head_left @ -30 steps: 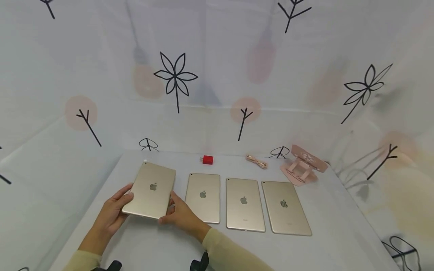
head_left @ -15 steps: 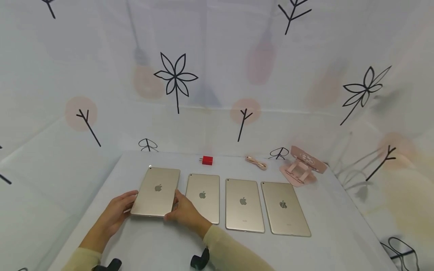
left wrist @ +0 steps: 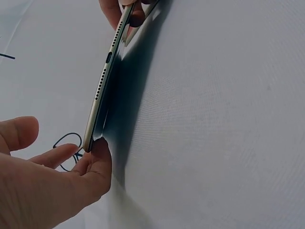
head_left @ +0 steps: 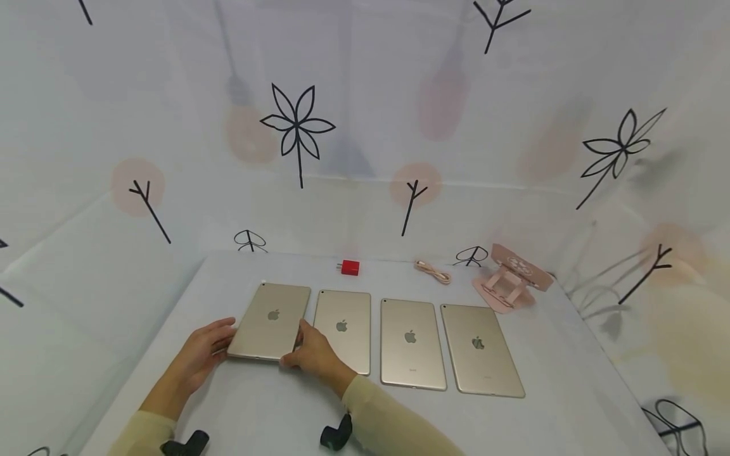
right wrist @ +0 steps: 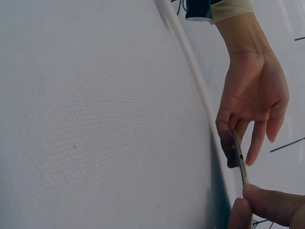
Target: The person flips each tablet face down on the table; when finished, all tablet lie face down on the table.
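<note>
A gold tablet point(head_left: 270, 323), back side up with an apple logo, lies leftmost between both hands. The left wrist view shows its near edge with port and speaker holes, raised over its dark shadow on the table. My left hand point(head_left: 202, 348) is at its left corner, fingertips touching beneath the edge, thumb held away from it. Around the lower right corner, my right hand point(head_left: 316, 354) grips the tablet, thumb on the near edge. To the right lie a second tablet point(head_left: 342, 348), partly behind the right hand, a third tablet point(head_left: 410, 361) and a fourth tablet point(head_left: 487, 367).
Behind the tablets on the white table point(head_left: 256, 411) sit a red charger plug point(head_left: 350, 268) and a bundled cable point(head_left: 432, 272). At the back right stands a folding pink stand point(head_left: 510, 278). A patterned cloth backdrop point(head_left: 365, 126) rises behind the table.
Both hands have moved the tablet rightward and lower, closer to the second tablet. The left thumb has come off its upper surface. The other tablets have stayed put.
</note>
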`<state>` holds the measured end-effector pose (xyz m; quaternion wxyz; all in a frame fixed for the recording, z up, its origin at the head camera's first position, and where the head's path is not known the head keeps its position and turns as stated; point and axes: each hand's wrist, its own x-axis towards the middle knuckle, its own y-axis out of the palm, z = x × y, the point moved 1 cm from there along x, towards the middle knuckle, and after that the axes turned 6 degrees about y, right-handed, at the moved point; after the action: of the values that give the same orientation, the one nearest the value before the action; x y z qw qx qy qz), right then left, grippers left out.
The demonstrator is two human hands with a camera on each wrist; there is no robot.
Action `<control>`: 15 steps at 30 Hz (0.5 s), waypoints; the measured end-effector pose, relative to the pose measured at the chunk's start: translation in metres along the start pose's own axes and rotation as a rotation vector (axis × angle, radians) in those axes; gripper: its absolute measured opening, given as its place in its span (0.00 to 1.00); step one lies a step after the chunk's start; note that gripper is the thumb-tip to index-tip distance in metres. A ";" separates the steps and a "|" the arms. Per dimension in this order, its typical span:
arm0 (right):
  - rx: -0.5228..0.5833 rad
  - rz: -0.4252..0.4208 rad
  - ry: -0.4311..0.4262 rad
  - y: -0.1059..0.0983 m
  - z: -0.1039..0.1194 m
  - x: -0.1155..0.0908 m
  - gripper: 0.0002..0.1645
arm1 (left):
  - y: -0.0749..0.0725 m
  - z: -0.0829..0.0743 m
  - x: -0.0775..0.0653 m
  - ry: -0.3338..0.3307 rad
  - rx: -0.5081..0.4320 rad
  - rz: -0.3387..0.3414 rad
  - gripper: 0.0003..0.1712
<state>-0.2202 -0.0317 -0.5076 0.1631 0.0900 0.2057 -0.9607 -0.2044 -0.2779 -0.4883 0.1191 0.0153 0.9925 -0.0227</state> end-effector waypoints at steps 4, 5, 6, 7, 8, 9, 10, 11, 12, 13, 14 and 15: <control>-0.004 0.000 -0.002 0.000 0.002 -0.003 0.30 | 0.000 -0.003 0.000 0.020 -0.001 0.001 0.35; -0.004 0.002 0.001 0.000 0.003 -0.004 0.30 | 0.000 -0.004 0.000 0.025 0.003 0.001 0.36; -0.008 0.006 0.001 0.001 0.003 -0.004 0.30 | 0.000 -0.004 0.000 0.027 0.012 -0.007 0.36; -0.009 0.009 0.006 0.001 0.003 -0.005 0.32 | 0.000 -0.004 0.000 0.028 0.024 -0.012 0.36; -0.023 0.009 0.008 0.001 0.003 -0.006 0.34 | 0.000 -0.005 -0.001 0.028 0.038 -0.020 0.36; -0.041 0.006 0.011 0.001 0.004 -0.006 0.38 | 0.000 -0.005 -0.001 0.028 0.061 -0.022 0.36; -0.061 0.005 0.011 0.001 0.004 -0.007 0.42 | 0.000 -0.005 -0.002 0.027 0.089 -0.026 0.36; -0.084 0.004 0.012 0.001 0.004 -0.008 0.45 | 0.000 -0.005 -0.002 0.028 0.114 -0.024 0.36; -0.110 0.002 0.006 0.001 0.004 -0.008 0.46 | 0.000 -0.005 -0.002 0.027 0.138 -0.024 0.36; -0.134 0.002 -0.001 0.001 0.004 -0.008 0.45 | 0.001 -0.005 -0.003 0.027 0.160 -0.021 0.36; -0.166 -0.001 -0.010 0.002 0.005 -0.008 0.45 | 0.001 -0.005 -0.003 0.029 0.179 -0.018 0.37; -0.190 -0.003 -0.020 0.002 0.005 -0.008 0.44 | 0.000 -0.005 -0.004 0.027 0.195 -0.018 0.37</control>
<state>-0.2122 -0.0330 -0.5019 0.1713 0.0641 0.2942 -0.9381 -0.2017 -0.2772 -0.4828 0.1033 0.0180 0.9872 -0.1199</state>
